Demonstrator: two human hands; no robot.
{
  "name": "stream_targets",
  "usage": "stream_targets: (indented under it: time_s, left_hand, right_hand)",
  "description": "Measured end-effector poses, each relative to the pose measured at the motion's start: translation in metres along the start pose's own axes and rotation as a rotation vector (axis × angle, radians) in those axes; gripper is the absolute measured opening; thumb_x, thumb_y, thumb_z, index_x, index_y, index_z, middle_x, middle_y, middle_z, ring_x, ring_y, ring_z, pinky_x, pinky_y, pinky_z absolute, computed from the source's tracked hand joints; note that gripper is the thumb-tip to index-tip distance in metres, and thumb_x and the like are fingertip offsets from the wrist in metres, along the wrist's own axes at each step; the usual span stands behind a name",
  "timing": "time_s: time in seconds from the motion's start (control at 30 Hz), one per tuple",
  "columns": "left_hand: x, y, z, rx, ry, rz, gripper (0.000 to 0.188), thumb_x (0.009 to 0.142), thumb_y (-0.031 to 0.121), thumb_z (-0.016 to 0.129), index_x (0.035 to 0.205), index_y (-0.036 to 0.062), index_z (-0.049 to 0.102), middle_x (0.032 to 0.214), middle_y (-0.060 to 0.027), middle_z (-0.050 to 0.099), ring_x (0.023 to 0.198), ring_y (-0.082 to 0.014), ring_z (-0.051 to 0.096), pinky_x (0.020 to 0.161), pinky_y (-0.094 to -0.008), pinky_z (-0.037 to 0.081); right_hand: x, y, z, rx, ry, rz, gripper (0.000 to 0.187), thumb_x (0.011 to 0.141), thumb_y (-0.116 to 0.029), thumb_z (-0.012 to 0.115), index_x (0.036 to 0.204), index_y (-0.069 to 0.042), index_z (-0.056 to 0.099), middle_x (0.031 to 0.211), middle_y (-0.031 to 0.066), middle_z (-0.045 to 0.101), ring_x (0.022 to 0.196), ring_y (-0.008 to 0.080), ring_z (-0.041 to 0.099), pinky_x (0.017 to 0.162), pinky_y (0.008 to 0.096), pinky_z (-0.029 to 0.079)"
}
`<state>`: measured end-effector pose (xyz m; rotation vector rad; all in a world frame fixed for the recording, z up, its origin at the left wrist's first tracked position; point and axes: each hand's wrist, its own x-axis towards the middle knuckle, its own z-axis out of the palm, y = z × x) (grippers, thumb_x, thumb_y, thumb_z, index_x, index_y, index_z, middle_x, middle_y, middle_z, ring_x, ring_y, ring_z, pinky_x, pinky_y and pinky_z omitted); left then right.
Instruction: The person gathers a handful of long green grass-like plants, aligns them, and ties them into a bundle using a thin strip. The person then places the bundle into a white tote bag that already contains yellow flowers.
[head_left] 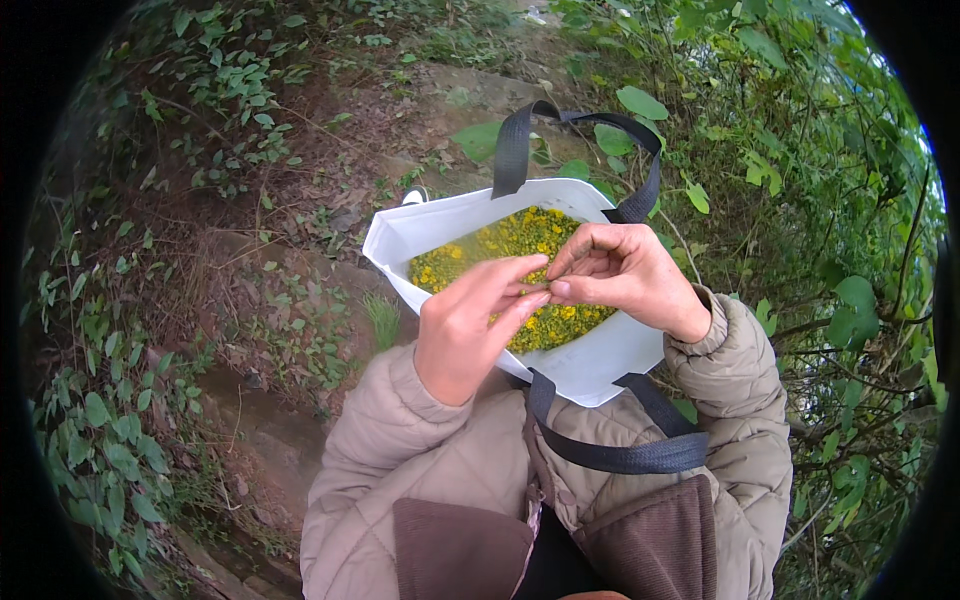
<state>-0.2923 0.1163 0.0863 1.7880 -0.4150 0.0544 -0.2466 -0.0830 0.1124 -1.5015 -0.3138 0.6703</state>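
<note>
A white tote bag (585, 372) with black strap handles stands against my front, its mouth spread wide. Inside lies a heap of small yellow flowers (560, 325) mixed with green bits. Over the bag's mouth my two hands meet at the fingertips. My left hand (462, 318) is closed in a pinch, and my right hand (628, 272) pinches right beside it. Something small and thin, perhaps a stem, seems to sit between the fingertips; it is too small to name. One black handle (645, 453) droops toward my jacket, the other (515, 150) arches up on the far side.
Leafy green shrubs (120, 440) grow along the left, and denser vines (850, 310) crowd the right. A dirt and stone path (400, 125) with fallen leaves runs ahead. A white and dark shoe tip (414, 196) shows beyond the bag's left corner.
</note>
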Motion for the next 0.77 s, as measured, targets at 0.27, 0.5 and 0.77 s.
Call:
stream_targets:
  time_s: [0.27,0.5,0.77]
  left_hand:
    - [-0.0015,0.0000,-0.0008,0.069,0.024,0.001,0.018,0.083,-0.007,0.061,0.101,-0.0074,0.062,0.091,-0.0133,0.066,0.084,-0.0157,0.067,0.071,-0.0248,0.054]
    - [-0.0016,0.0023,0.0033,0.105,0.075,0.029,0.012,0.079,-0.002,0.067,0.090,-0.0028,0.064,0.081,-0.0128,0.063,0.070,-0.0201,0.065,0.060,-0.0286,0.052]
    - [-0.0029,0.0029,0.0080,0.159,0.115,0.006,0.012,0.079,0.000,0.069,0.089,-0.0015,0.064,0.083,-0.0114,0.064,0.071,-0.0206,0.065,0.062,-0.0289,0.052]
  right_hand:
    - [-0.0006,-0.0015,-0.0011,-0.087,0.007,-0.004,0.013,0.081,-0.001,0.069,0.092,0.003,0.063,0.086,0.0060,0.067,0.083,0.0091,0.063,0.073,0.0216,0.051]
    - [-0.0040,-0.0016,-0.0020,-0.232,0.026,-0.091,0.013,0.080,-0.004,0.070,0.091,0.001,0.064,0.084,0.0047,0.067,0.079,0.0076,0.063,0.070,0.0221,0.052]
    - [-0.0073,-0.0002,-0.0022,-0.821,0.056,-0.518,0.024,0.076,-0.009,0.072,0.100,-0.004,0.066,0.087,0.0072,0.068,0.080,0.0177,0.067,0.070,0.0289,0.055]
